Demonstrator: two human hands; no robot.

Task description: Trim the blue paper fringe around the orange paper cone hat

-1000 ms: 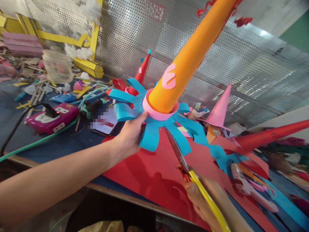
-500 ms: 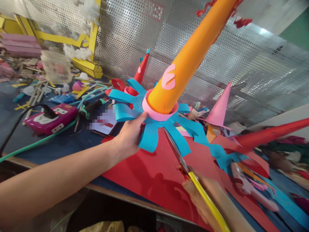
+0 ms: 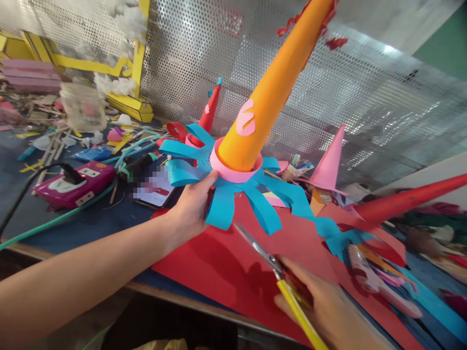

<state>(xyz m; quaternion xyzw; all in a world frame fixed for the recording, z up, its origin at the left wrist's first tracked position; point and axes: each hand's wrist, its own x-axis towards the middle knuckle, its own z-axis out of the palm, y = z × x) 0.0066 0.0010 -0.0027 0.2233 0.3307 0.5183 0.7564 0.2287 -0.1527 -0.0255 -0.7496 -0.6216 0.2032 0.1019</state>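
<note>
An orange paper cone hat tilts up to the right, with a pink band round its base and curled blue paper loops fanning outward. My left hand is closed on the hat's base, thumb at the pink band, fingers hidden beneath. In my right hand is a pair of scissors, blades together, tips pointing up and left just below the blue loops. A long yellow handle part runs down from the blades. Beneath both hands lies a red paper sheet.
A pink glue gun lies at the right by a red cone hat. A pink cone and small red cone stand behind. On the left are a purple power strip, phone, plastic jar and paper scraps.
My right hand has drawn the scissors down and left, away from the blue loops. The hat has shifted slightly left in view, still in my left hand.
</note>
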